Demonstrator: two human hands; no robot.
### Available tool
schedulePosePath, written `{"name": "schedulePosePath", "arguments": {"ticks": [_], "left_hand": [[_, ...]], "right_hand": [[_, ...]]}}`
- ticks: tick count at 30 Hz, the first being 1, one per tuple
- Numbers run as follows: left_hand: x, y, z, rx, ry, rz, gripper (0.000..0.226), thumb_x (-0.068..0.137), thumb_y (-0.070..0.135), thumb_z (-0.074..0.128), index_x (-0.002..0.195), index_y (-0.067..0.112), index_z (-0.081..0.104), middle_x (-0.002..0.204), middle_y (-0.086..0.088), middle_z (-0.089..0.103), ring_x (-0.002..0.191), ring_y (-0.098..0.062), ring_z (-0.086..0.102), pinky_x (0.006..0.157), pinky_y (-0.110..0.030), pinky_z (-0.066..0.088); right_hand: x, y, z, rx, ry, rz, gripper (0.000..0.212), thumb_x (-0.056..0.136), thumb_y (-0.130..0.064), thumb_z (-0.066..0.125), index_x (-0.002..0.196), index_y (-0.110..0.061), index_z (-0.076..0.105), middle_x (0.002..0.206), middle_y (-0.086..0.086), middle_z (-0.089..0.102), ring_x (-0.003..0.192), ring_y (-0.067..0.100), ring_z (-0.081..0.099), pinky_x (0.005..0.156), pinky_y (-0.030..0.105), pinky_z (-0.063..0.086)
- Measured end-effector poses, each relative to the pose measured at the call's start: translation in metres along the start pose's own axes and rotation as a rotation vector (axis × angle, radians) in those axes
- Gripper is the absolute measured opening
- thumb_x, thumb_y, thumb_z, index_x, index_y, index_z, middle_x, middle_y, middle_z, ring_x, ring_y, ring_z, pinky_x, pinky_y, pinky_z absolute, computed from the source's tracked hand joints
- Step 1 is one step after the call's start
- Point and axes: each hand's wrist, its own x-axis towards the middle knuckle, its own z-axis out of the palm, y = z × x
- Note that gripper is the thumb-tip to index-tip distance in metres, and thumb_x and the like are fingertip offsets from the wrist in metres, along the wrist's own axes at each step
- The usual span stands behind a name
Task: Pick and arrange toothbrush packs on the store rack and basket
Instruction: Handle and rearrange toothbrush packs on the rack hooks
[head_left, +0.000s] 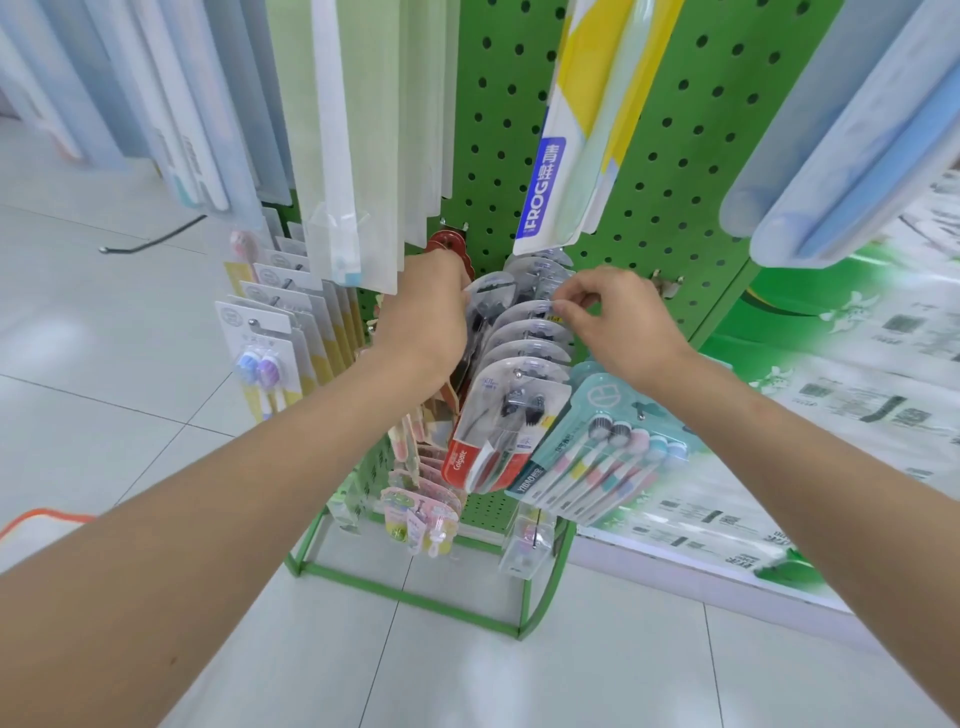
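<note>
**While you are handling the Colgate packs (519, 379)**

While your left hand (423, 312) is gripping the rear pack (493, 292) of the hanging row, its fingers curled round the pack's left edge, your right hand (621, 325) is pinching the top of a middle pack (525, 313) between thumb and forefinger. The row is hanging from a hook on the green pegboard rack (675, 156), just beside a teal multi-pack (613, 441).
</note>
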Motion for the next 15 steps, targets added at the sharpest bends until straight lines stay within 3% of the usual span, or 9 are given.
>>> {"name": "schedulePosePath", "arguments": {"ticks": [5, 8, 12, 15], "left_hand": [[-0.004, 0.000, 0.002, 0.074, 0.019, -0.002, 0.013, 0.096, 0.002, 0.054, 0.100, 0.007, 0.066, 0.094, -0.014, 0.065, 0.082, -0.031, 0.061, 0.072, -0.039, 0.052], [-0.009, -0.001, 0.004, 0.097, 0.037, 0.007, 0.012, 0.095, 0.001, 0.054, 0.096, 0.007, 0.064, 0.090, -0.014, 0.065, 0.077, -0.030, 0.060, 0.072, -0.042, 0.054], [-0.019, -0.002, 0.005, 0.131, 0.052, 0.047, 0.012, 0.096, 0.002, 0.053, 0.099, 0.005, 0.064, 0.089, -0.014, 0.065, 0.079, -0.031, 0.060, 0.071, -0.039, 0.052], [-0.023, -0.005, 0.007, 0.158, 0.064, 0.062, 0.012, 0.094, -0.001, 0.055, 0.099, 0.004, 0.066, 0.089, -0.016, 0.066, 0.079, -0.032, 0.062, 0.069, -0.040, 0.050]], "right_hand": [[-0.009, -0.004, -0.005, -0.025, 0.014, -0.046, 0.022, 0.099, -0.025, 0.055, 0.115, -0.016, 0.068, 0.114, 0.001, 0.067, 0.113, 0.021, 0.055, 0.101, 0.036, 0.042], [-0.022, -0.011, -0.012, -0.047, -0.010, -0.102, 0.029, 0.097, -0.032, 0.056, 0.120, -0.017, 0.065, 0.126, 0.003, 0.061, 0.122, 0.019, 0.047, 0.098, 0.026, 0.030], [-0.043, -0.018, -0.015, -0.102, -0.076, -0.191, 0.040, 0.087, -0.046, 0.064, 0.119, -0.022, 0.064, 0.132, -0.004, 0.051, 0.127, 0.012, 0.038, 0.102, 0.023, 0.019], [-0.049, -0.015, -0.010, -0.117, -0.090, -0.201, 0.036, 0.083, -0.046, 0.070, 0.112, -0.025, 0.064, 0.139, -0.003, 0.046, 0.132, 0.013, 0.032, 0.110, 0.029, 0.019]]}}
